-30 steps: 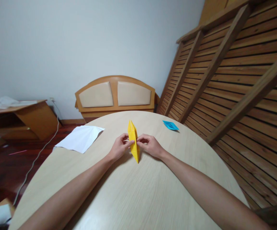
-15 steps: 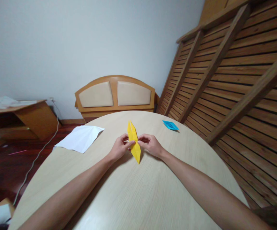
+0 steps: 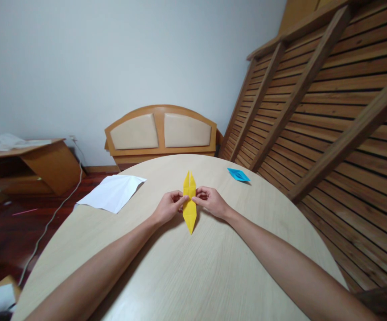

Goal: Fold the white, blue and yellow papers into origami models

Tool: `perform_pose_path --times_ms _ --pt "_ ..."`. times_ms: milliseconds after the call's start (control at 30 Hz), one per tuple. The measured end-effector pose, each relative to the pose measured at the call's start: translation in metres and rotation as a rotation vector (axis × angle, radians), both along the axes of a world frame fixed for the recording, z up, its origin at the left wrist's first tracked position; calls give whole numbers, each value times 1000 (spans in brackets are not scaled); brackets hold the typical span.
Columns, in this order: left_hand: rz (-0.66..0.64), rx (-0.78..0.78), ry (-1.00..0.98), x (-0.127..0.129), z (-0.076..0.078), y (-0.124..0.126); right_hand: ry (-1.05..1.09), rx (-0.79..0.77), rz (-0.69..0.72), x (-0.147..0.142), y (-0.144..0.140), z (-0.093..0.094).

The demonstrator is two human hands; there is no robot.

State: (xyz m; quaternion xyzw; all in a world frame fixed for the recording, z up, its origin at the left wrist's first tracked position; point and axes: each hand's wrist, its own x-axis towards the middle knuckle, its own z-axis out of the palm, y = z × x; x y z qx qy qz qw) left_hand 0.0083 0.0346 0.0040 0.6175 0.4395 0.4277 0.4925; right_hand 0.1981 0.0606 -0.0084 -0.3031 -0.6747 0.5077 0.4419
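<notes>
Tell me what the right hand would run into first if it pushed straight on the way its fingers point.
The right hand points leftward across the yellow folded paper it pinches, so it would meet the left hand fingertips first; depth between them is unclear.

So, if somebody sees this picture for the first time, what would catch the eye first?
Most likely the folded yellow paper at the middle of the round table, pinched at its waist by the left hand and the right hand. Next come a small blue folded paper at the far right and a white sheet at the left edge.
</notes>
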Motion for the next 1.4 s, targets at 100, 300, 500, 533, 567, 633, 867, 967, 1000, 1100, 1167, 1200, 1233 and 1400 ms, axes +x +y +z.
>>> perform_pose_path --times_ms 100,300,500,533,567,633,867,967,1000,1100,1167,1200,1233,1400 --pt "-13 -3 32 0 2 -1 -8 -12 1 1 1 -1" --pt "-78 7 124 -1 2 -2 -5 -36 27 2 0 -2" --pt "-161 29 206 -1 -1 -4 -18 -21 14 3 0 1" --pt "-175 41 221 -1 -1 -5 -22 -15 -4 4 1 1" --pt "-183 52 234 0 -1 -5 -25 -11 -19 4 2 1" --pt "-178 66 250 0 -1 -5 -28 -7 -35 5 2 2" --pt "-121 128 255 0 -2 -4 -41 -7 20 5 -2 5" --pt "-168 113 287 0 -1 -6 -51 3 -18 6 -2 6" --pt "-183 110 293 0 0 -7 -53 6 -33 6 -1 6" --pt "-219 103 305 -1 1 -9 -50 15 -76 8 1 8" --pt "-236 101 325 -2 1 -10 -47 33 -113 9 2 9" --pt "-243 103 335 -2 1 -10 -46 43 -131 10 3 9" --pt "-249 107 345 -2 0 -10 -44 53 -149 10 4 9" --pt "-278 128 355 -2 -2 -9 14 63 -208 13 12 5"
